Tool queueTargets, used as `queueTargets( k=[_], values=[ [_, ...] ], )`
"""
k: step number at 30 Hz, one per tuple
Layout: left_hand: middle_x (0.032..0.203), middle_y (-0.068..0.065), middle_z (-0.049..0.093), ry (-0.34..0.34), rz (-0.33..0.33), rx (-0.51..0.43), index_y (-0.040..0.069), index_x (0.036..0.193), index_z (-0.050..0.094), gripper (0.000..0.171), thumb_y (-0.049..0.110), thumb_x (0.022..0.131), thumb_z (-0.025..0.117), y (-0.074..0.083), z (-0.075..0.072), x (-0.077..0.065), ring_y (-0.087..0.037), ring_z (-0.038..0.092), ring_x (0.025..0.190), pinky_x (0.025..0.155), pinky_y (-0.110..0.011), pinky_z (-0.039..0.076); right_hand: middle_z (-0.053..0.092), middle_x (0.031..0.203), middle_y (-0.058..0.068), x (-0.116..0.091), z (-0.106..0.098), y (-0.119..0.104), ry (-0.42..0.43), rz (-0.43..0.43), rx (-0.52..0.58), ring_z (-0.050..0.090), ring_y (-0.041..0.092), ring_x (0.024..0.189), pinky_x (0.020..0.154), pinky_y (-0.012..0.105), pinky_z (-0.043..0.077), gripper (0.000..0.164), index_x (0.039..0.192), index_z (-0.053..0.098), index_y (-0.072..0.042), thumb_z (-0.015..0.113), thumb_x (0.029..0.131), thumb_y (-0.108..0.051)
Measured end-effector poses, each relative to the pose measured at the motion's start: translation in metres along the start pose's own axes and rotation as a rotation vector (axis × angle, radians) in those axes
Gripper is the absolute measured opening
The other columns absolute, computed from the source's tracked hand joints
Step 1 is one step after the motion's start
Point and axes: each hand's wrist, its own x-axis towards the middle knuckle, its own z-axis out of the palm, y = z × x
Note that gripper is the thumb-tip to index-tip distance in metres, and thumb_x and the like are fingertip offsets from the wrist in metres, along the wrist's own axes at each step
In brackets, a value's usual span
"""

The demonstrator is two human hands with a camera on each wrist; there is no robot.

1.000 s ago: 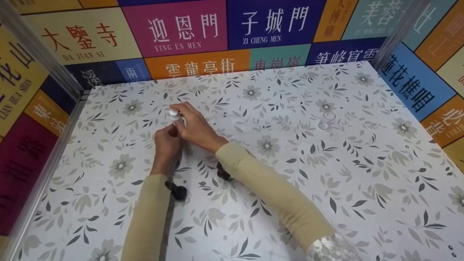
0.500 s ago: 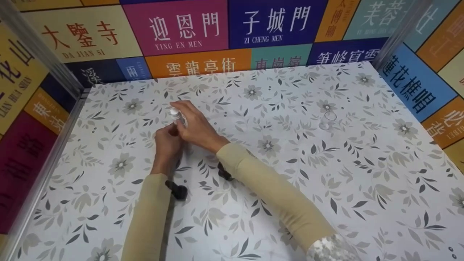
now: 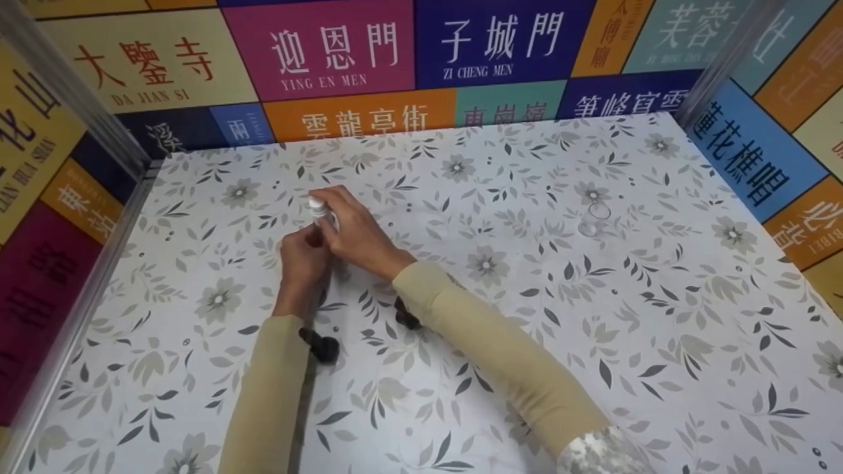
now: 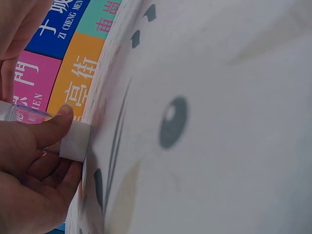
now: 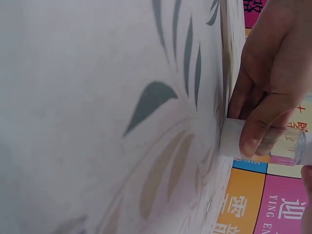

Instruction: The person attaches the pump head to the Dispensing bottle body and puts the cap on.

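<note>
A small clear bottle (image 3: 320,212) with a white top and white lower end stands upright on the flowered table in front of me. My left hand (image 3: 304,258) pinches it low down; the left wrist view shows the thumb of that hand against the bottle (image 4: 76,139) just above the table. Higher up, my right hand (image 3: 359,232) holds the upper part, its fingers behind the white top. From the right wrist view, the left hand (image 5: 275,73) is seen on the bottle's white lower end (image 5: 231,138), and only an edge of the right hand shows.
A clear, rounded, see-through piece (image 3: 593,220) lies on the table to the right; its exact kind is hard to tell. Panels with coloured sign tiles (image 3: 316,52) close off the back and both sides of the table (image 3: 632,368).
</note>
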Motion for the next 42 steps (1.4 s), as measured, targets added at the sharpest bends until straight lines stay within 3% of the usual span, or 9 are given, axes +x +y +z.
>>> queueTargets(
  k=[6, 13, 21, 30, 34, 39, 42],
  values=[
    [0.091, -0.009, 0.071, -0.006, -0.039, -0.014, 0.007, 0.101, 0.076, 0.018, 0.006, 0.086, 0.067, 0.0, 0.0016, -0.0012, -0.016, 0.058, 0.078, 0.066, -0.023, 0.046, 0.056, 0.135, 0.013, 0.0016, -0.0018, -0.0031, -0.001, 0.028, 0.011, 0.055, 0.021, 0.128, 0.113, 0.023, 0.037, 0.048, 0.139, 0.05, -0.001, 0.059, 0.093, -0.006],
    [0.09, -0.009, 0.071, -0.019, -0.01, 0.025, 0.008, 0.1, 0.076, 0.016, 0.009, 0.089, 0.064, 0.0009, -0.0002, -0.0025, -0.017, 0.059, 0.078, 0.068, -0.025, 0.046, 0.053, 0.14, 0.011, 0.0049, -0.006, -0.0032, -0.033, 0.008, -0.012, 0.049, 0.019, 0.135, 0.117, 0.021, 0.031, 0.048, 0.14, 0.05, -0.003, 0.059, 0.094, -0.009],
    [0.097, -0.011, 0.071, -0.036, -0.009, 0.08, 0.007, 0.105, 0.074, 0.018, 0.01, 0.092, 0.063, 0.0004, -0.0028, -0.0026, -0.019, 0.059, 0.084, 0.074, -0.027, 0.046, 0.056, 0.135, 0.012, 0.0024, -0.0029, -0.0015, -0.045, -0.021, -0.023, 0.054, 0.021, 0.131, 0.114, 0.022, 0.036, 0.04, 0.136, 0.054, -0.002, 0.056, 0.096, -0.003],
    [0.1, -0.008, 0.069, -0.048, -0.07, 0.043, 0.01, 0.111, 0.074, 0.024, 0.006, 0.091, 0.061, 0.0033, -0.0036, -0.0018, -0.017, 0.058, 0.089, 0.077, -0.026, 0.046, 0.056, 0.134, 0.012, 0.0036, -0.0028, -0.0016, -0.023, -0.014, -0.031, 0.055, 0.021, 0.13, 0.114, 0.021, 0.036, 0.041, 0.136, 0.053, -0.002, 0.059, 0.095, -0.005],
    [0.097, -0.009, 0.071, -0.037, -0.035, 0.032, 0.009, 0.109, 0.075, 0.025, 0.003, 0.089, 0.062, 0.003, -0.0031, -0.0021, -0.016, 0.058, 0.085, 0.074, -0.023, 0.045, 0.056, 0.134, 0.011, 0.0041, -0.0041, -0.0028, -0.021, -0.003, -0.026, 0.055, 0.019, 0.129, 0.113, 0.021, 0.036, 0.042, 0.135, 0.054, -0.003, 0.06, 0.095, -0.009],
    [0.084, -0.011, 0.071, 0.006, 0.079, 0.082, 0.004, 0.092, 0.076, 0.014, 0.004, 0.086, 0.064, 0.0017, -0.0037, -0.002, -0.016, 0.056, 0.073, 0.066, -0.021, 0.043, 0.053, 0.139, 0.011, 0.0055, -0.0049, -0.0057, -0.038, 0.0, -0.014, 0.051, 0.019, 0.135, 0.115, 0.023, 0.035, 0.043, 0.137, 0.053, -0.003, 0.058, 0.094, -0.01],
    [0.088, -0.014, 0.074, 0.012, 0.106, 0.112, 0.003, 0.095, 0.077, 0.015, 0.004, 0.086, 0.064, 0.0013, -0.004, -0.0018, -0.017, 0.059, 0.074, 0.067, -0.023, 0.044, 0.053, 0.139, 0.012, 0.006, -0.0045, -0.006, -0.06, -0.017, -0.017, 0.052, 0.02, 0.132, 0.113, 0.025, 0.038, 0.042, 0.136, 0.055, -0.003, 0.053, 0.094, -0.005]
  ],
)
